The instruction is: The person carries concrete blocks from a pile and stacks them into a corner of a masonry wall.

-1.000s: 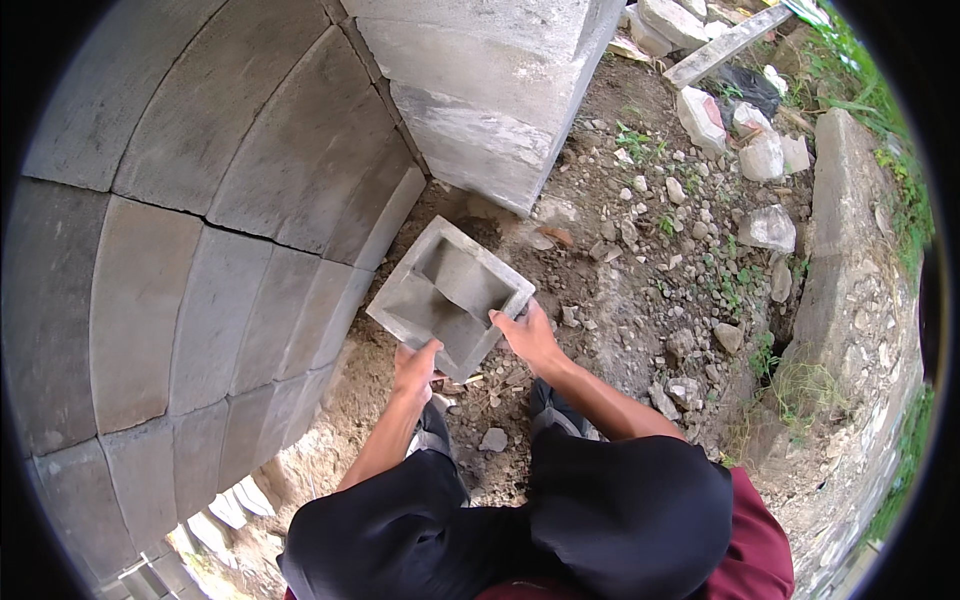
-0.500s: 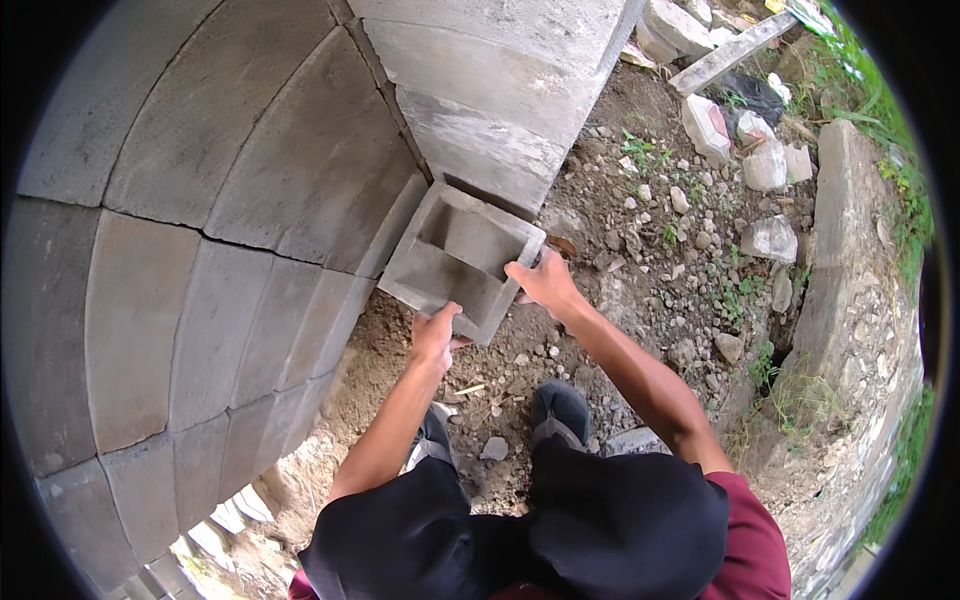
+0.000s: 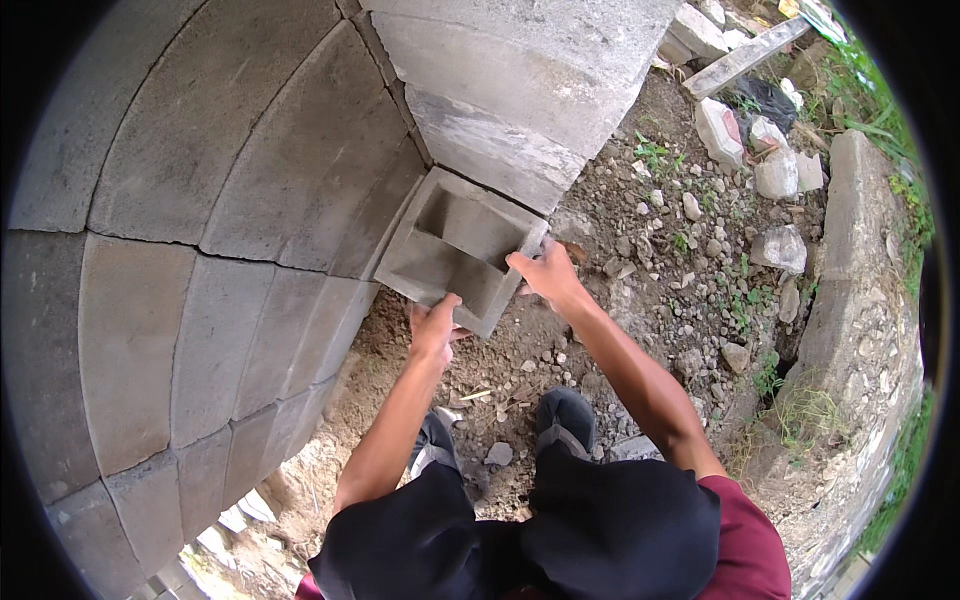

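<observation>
A grey hollow concrete block (image 3: 395,273) lies tilted in the corner between two stacks of blocks, its two open cavities facing up at me. My left hand (image 3: 433,328) grips its near edge, thumb over the rim and fingers beneath. My right hand (image 3: 546,272) is closed on its right edge, thumb on top and the other fingers partly hidden on the outer side. The block's far edge meets the light grey stack (image 3: 510,110), and its left edge is against the darker stack (image 3: 230,340).
Loose soil (image 3: 520,375) with stones lies around my shoes (image 3: 565,420). Broken concrete chunks (image 3: 775,175) and a light plank (image 3: 745,58) lie at the far right. A low concrete ledge (image 3: 840,230) with weeds runs along the right side.
The block sits slightly closer against the far stack, its gap there narrower. Both hands keep their hold. The view has shifted a little.
</observation>
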The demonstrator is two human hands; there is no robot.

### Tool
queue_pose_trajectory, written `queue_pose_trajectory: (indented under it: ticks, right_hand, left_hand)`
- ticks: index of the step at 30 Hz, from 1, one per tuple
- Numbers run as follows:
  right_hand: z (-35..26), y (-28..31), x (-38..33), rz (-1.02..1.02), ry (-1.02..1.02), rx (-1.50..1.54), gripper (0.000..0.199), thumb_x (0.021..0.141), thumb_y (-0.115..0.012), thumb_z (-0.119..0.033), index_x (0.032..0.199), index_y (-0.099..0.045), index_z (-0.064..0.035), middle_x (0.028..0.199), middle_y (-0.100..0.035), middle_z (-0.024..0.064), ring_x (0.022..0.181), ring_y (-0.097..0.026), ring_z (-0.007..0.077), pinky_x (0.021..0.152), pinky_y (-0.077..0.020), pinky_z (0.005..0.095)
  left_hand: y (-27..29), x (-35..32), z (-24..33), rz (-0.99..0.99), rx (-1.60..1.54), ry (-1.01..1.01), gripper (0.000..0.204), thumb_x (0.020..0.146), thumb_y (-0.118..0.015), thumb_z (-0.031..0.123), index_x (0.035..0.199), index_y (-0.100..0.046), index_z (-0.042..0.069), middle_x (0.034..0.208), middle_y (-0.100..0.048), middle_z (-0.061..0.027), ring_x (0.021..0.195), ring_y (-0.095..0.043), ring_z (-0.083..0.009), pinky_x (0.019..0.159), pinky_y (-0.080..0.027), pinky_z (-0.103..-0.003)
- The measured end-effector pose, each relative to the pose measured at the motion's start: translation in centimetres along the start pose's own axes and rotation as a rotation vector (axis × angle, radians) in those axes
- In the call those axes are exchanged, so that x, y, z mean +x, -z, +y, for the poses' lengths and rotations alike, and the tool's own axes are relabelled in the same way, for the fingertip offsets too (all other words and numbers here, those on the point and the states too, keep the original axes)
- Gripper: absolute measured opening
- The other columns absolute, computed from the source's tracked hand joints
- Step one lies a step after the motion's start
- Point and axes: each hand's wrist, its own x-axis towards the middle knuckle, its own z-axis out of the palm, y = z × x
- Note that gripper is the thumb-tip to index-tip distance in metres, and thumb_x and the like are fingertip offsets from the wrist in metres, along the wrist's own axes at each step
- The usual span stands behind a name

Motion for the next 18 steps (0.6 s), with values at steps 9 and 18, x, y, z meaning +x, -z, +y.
queue_pose_trajectory:
  ticks: [9,18]
  right_hand:
    - [0.2,0.3,0.0,-0.092,-0.022,0.048,0.055,0.077,-0.072,-0.019,0.123,-0.05,0.0016,0.101,-0.065,0.0128,0.083,-0.065,0.0207,0.054,-0.0556,0.0323]
    - [2.4,6.9,0.4,-0.127,0.026,0.151,0.043,0.096,-0.055,-0.032,0.118,-0.055,0.0049,0.107,-0.063,0.0195,0.087,-0.065,0.0242,0.078,-0.0569,0.0342]
  left_hand:
    - [2.2,-0.1,0.5,-0.118,0.216,0.073,0.064,0.083,-0.07,0.033,0.129,-0.039,0.0,0.117,-0.055,-0.0153,0.101,-0.058,-0.0342,0.076,-0.056,-0.051]
    - [-0.7,-2.9,9.2,-0.519,1.407,-0.15,0.051,0.086,-0.064,0.048,0.1,-0.064,0.0,0.077,-0.068,-0.0106,0.066,-0.063,-0.0116,0.052,-0.049,-0.028]
